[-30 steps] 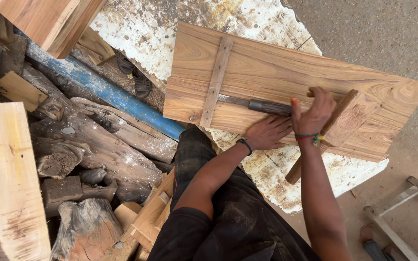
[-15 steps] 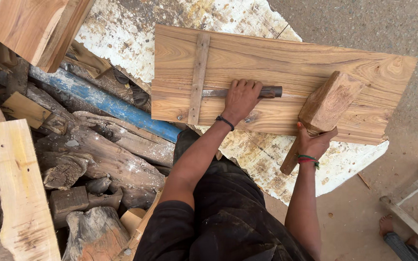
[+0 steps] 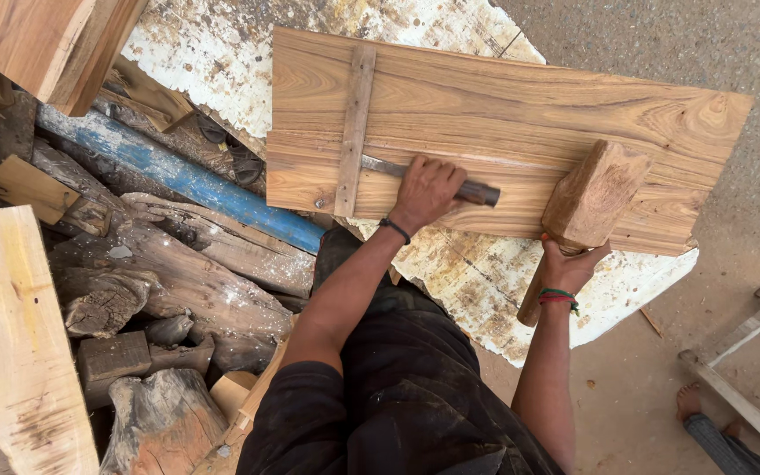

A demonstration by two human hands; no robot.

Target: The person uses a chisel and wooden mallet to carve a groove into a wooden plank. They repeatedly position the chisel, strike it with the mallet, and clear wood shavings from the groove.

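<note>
A wide panel of joined wooden boards (image 3: 503,105) lies flat in front of me, with a thin wooden cross strip (image 3: 355,123) fixed across its left part. My left hand (image 3: 426,189) grips a metal chisel (image 3: 478,192) laid along the panel, its blade tip against the strip. My right hand (image 3: 566,264) holds the handle of a large wooden mallet (image 3: 593,195), whose block head hangs just right of the chisel's end.
Under the panel lies a worn white sheet (image 3: 485,281). A heap of old logs (image 3: 169,281), a blue painted beam (image 3: 178,176) and pale planks (image 3: 19,334) fills the left side. Another person's bare foot (image 3: 690,401) and a wooden frame (image 3: 749,352) are at lower right.
My left hand has slid left along the chisel toward the strip. The mallet has swung back from over the chisel to the right, head now raised near the panel's lower edge.
</note>
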